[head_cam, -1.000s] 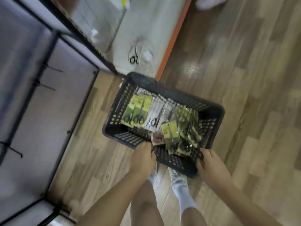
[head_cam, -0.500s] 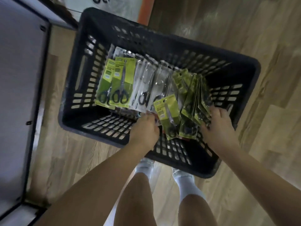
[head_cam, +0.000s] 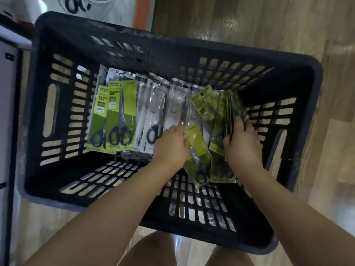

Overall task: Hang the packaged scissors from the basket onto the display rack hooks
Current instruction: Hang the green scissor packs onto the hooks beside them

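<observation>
a bundle of green scissor packs [head_cam: 223,131] was gripped on edge by the right hand [head_cam: 243,143], fingers curled over its top, at about 3 o'clock inside the black basket [head_cam: 57,45]. a loose green pack [head_cam: 197,150] was pinched by the left hand [head_cam: 171,146]. more packaged scissors [head_cam: 121,116] were stacked toward 10 o'clock.

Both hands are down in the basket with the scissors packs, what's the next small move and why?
Probably close the right hand around the upright stack of green packs and lift it out: its fingers already reach around that stack, while the left hand rests on the clear packs.
</observation>
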